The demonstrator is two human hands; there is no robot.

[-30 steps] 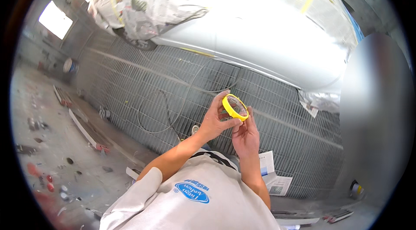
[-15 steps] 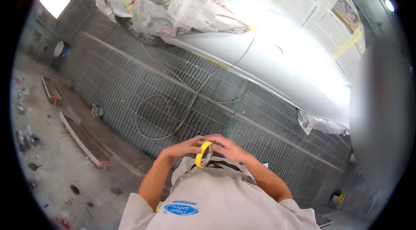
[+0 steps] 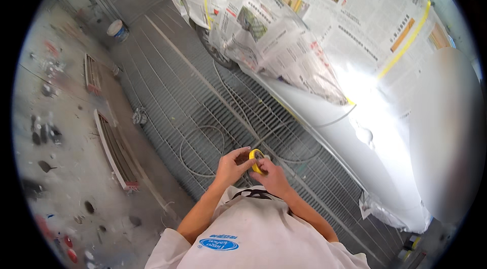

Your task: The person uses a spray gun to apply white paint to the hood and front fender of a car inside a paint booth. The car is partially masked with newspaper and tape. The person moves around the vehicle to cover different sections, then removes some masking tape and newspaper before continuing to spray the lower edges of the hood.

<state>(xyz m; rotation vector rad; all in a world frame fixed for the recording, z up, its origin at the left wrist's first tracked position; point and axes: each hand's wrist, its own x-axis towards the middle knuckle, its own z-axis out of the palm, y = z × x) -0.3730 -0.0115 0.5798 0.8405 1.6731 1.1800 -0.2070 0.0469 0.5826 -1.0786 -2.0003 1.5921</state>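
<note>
Both hands gripping yellow tape roll (image 3: pixel 256 160) at 6 o'clock: left hand (image 3: pixel 231 166) steadying, right hand (image 3: pixel 271 176) fingers prob. picking tape end.

I wear a white short-sleeved shirt (image 3: pixel 253 238), loose and a little creased, with a blue oval badge (image 3: pixel 218 244) printed on the chest. A thin dark cord (image 3: pixel 252 194) curves across the collar. My 2 forearms are bare below the sleeves, and my left hand (image 3: pixel 232 166) and right hand (image 3: pixel 274 176) wear no gloves.
</note>
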